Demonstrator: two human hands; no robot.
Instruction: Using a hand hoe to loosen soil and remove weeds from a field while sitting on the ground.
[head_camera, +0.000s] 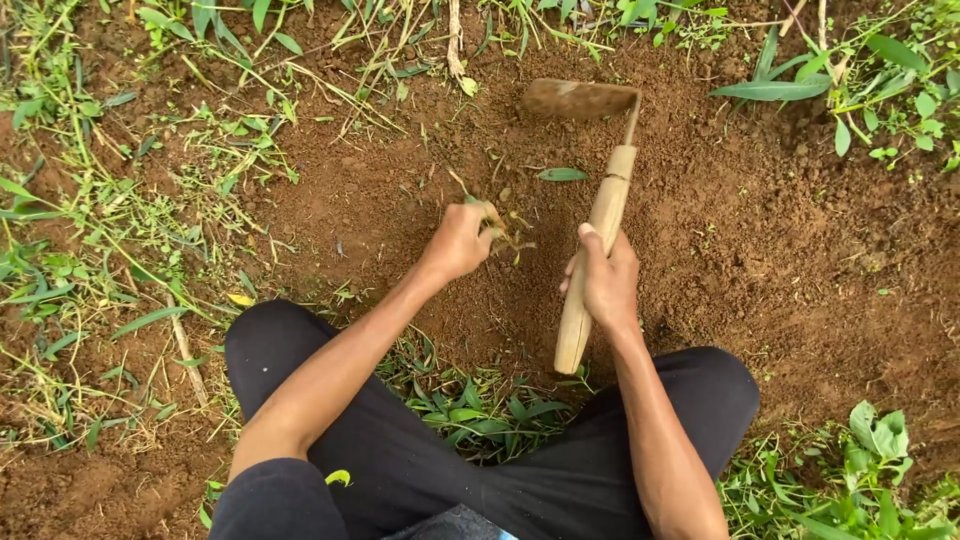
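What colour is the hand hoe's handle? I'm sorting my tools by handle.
Pale tan wood, on the short-handled hoe gripped by the right hand; the head view shows it best.

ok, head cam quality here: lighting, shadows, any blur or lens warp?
Head view: light is soft and even, no glare, only a faint shadow under the right hand and the wooden handle. The hoe blade is smeared with motion blur, while the left hand, soil and weeds are sharp. Wide lens: mild stretching toward the edges.
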